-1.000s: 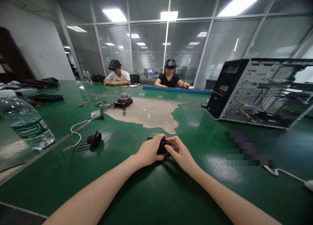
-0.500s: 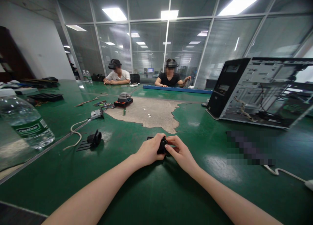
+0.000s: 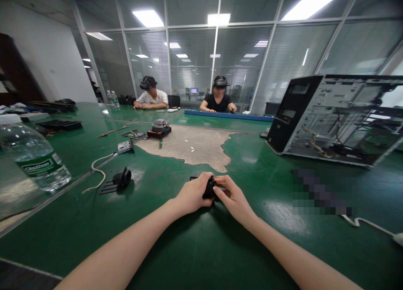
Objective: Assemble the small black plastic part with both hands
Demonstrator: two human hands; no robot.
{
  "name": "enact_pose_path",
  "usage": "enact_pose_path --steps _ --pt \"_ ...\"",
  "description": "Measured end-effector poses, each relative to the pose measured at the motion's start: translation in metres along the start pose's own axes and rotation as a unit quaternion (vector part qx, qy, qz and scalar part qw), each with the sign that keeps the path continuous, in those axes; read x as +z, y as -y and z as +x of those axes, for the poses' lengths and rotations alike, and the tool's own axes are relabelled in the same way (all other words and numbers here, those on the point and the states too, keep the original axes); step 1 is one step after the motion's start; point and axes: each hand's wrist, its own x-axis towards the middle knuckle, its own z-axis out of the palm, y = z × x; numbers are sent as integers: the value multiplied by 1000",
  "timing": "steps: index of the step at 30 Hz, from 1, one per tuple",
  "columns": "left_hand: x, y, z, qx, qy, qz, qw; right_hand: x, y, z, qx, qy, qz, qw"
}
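Observation:
Just above the green tabletop (image 3: 189, 248), a small black plastic part (image 3: 209, 191) is in both hands. My left hand (image 3: 195, 193) is closed around it from the left, and a dark end of it pokes out past the knuckles. On its right side, the thumb and forefinger of my right hand (image 3: 231, 196) pinch the edge. Most of the part is hidden by fingers, so its exact kind cannot be made out. Farther left lies another black plastic piece (image 3: 122, 178) with a round ring and several flat prongs.
At right stands an opened computer case (image 3: 296, 113), with a blurred dark strip (image 3: 321, 191) and white cable before it. A water bottle (image 3: 37, 155) is at left. A fan unit (image 3: 159, 128) rests on the bare patch (image 3: 201, 147). Two people sit across the table.
My hands stay almost in place around the black part. Across the table, the person in black has lowered a raised hand toward the tabletop.

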Motion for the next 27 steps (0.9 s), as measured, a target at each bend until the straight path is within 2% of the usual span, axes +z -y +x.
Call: enact_pose_path --steps 5,9,14,22,25,27 --pt "0 0 0 9 -8 -2 1000 -1 -8 5 74 15 32 997" --pt "-1 0 0 6 -2 -12 1000 0 -3 2 55 22 11 998" --pt "-2 -1 -1 2 0 -16 1000 1 5 -2 -1 -7 -28 1000" --pt "-2 -2 0 -4 4 -12 1000 -1 -8 6 82 7 22 996" --pt "-2 -1 -1 4 5 -11 1000 1 -4 2 41 13 -6 999" --pt "-2 -1 -1 7 5 -10 1000 2 0 -1 -10 -8 -37 999"
